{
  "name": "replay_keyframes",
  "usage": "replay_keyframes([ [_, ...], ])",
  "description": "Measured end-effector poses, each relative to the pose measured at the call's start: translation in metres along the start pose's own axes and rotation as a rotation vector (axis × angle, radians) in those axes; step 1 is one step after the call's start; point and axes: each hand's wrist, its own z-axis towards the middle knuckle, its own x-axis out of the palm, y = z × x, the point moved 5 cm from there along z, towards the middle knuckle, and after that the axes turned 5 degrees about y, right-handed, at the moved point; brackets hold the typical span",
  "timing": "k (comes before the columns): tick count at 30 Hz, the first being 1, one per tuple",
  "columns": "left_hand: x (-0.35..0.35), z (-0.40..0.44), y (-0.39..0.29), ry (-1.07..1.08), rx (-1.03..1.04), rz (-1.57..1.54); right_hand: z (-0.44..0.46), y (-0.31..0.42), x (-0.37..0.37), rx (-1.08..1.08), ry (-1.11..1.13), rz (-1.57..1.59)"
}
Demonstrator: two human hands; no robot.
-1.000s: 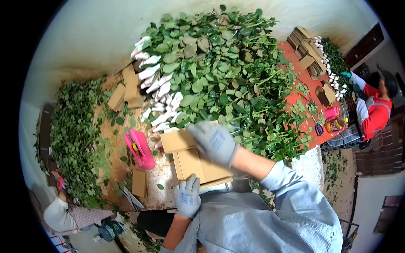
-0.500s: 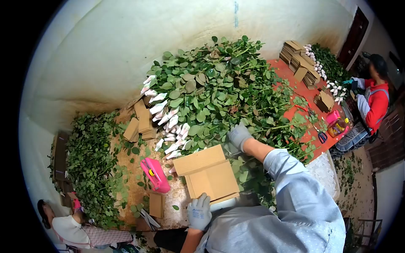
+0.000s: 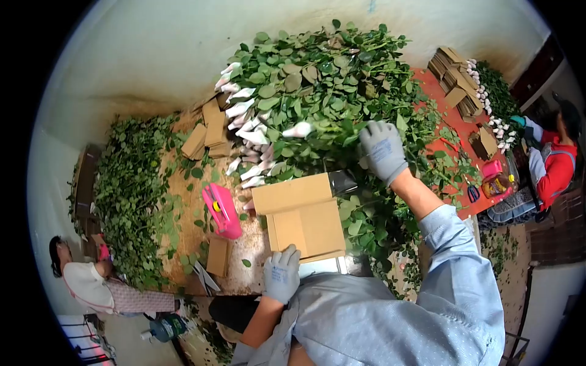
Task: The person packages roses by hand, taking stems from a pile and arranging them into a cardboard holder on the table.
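My right hand (image 3: 383,149), in a grey glove, is closed round the leafy stem of a rose (image 3: 298,129) whose bud has a white cover. That rose is held above the big pile of leafy roses (image 3: 342,85), its bud pointing left. My left hand (image 3: 282,274), also gloved, grips the lower left edge of a folded cardboard sheet (image 3: 311,229) in front of my body. More white-covered buds (image 3: 247,128) stick out at the pile's left side.
A pink tape dispenser (image 3: 223,210) stands left of the cardboard. Folded cardboard pieces (image 3: 213,125) lie behind it, with more stacked on the red table (image 3: 436,91). Scissors (image 3: 473,193) lie at the right. One person (image 3: 555,158) works at right, another (image 3: 91,283) at left.
My right hand has moved up and right from the pile's front edge, bringing up a rose. My left hand stays on the cardboard. The whole view has shifted slightly.
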Motion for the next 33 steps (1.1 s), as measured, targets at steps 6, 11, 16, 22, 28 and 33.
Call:
replay_keyframes([
  [6, 0.003, -0.002, 0.004, 0.038, -0.043, -0.020, 0.003, -0.009, -0.009, 0.092, -0.054, 0.162],
  [11, 0.007, -0.003, 0.005, 0.029, -0.050, -0.040, -0.013, 0.055, -0.091, -0.204, -0.048, 0.094],
  [16, 0.008, -0.002, 0.007, 0.055, -0.080, -0.037, -0.073, 0.126, -0.057, -0.350, 0.259, 0.171],
  [22, 0.012, -0.006, 0.008, 0.051, -0.069, -0.004, -0.122, 0.153, -0.001, -0.338, 0.599, 0.194],
  [28, 0.010, -0.003, 0.008, 0.065, -0.074, -0.052, -0.099, 0.144, -0.045, -0.265, 0.673, 0.134],
  [33, 0.010, -0.003, 0.008, 0.073, -0.079, -0.050, -0.074, 0.180, -0.042, -0.240, 0.400, 0.588],
])
